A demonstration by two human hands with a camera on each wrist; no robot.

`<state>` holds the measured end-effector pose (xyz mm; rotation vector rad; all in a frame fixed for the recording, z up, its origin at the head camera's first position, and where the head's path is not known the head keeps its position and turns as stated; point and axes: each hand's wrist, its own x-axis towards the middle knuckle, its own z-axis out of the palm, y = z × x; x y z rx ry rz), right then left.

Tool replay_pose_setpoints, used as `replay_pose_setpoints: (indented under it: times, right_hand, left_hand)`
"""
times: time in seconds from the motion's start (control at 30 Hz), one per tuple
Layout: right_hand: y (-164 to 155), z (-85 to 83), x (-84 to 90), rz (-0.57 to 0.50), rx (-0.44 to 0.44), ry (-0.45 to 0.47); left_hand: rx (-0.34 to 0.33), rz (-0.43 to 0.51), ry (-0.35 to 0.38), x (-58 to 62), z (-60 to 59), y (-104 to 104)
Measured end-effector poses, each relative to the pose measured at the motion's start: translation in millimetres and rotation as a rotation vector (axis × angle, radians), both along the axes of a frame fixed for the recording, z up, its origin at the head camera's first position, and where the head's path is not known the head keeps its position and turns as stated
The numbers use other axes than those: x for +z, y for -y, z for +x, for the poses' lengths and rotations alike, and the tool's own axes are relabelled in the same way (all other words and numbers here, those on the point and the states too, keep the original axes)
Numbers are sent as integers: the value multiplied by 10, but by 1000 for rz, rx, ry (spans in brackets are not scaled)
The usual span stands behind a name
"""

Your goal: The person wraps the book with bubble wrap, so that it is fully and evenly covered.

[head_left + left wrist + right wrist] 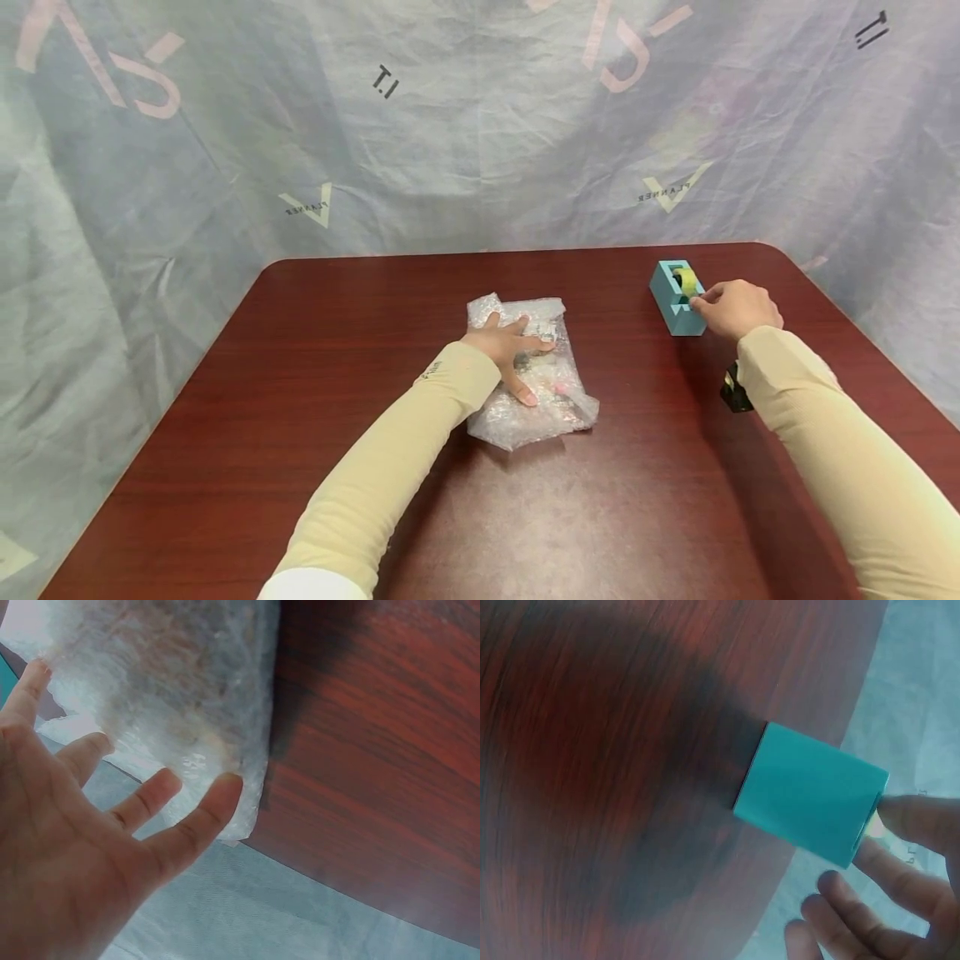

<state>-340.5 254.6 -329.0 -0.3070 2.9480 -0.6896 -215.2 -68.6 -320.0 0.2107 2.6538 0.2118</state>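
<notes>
A bubble-wrapped package (517, 427) lies on the table, its contents blurred by the wrap. My left hand (504, 343) rests on top of it with fingers spread. In the left wrist view those fingers touch the bubble wrap (187, 697) near its edge. To the right stands a light-blue tape dispenser (687, 323) holding a roll of yellowish tape (686, 280). At its cutter end, my right hand (738, 308) pinches the tape end between thumb and index finger. In the right wrist view, the dispenser's teal end face (810, 795) hides most of the tape.
A small black object (735, 392), perhaps another tape holder, sits partly hidden beneath the right forearm. The dark red wooden table (300, 358) has rounded far corners. A printed grey sheet (465, 150) hangs behind the table and along its sides.
</notes>
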Motion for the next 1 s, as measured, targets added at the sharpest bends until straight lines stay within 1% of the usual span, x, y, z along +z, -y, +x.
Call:
replay_pose_setpoints:
  times: [0.13,0.27,0.37,0.5,0.67,0.8,0.93,1.0]
  right_hand:
    - [37,-43,-8,-38,-69,-5]
    - [78,-89,-11,-37,-135,12]
    - [121,-125,-19,1,-183,24]
    - [230,-168,-19,105,-211,13]
    - [406,-180,-6,265,-199,-49]
    - [521,-143,-3,384,-131,-146]
    - [610,-92,-18,454,-54,-260]
    - [635,-75,-22,468,-41,-288]
  left_hand:
    - [1,-7,1,10,-2,-3]
    - [0,-1,-6,41,25,-19]
    - [-1,3,-11,70,51,-35]
    - [4,5,-18,101,75,-44]
    - [12,12,-21,112,78,-32]
    - [15,12,-20,103,73,-20]
    - [5,10,-16,93,66,-11]
    - [-1,10,-14,95,65,-8]
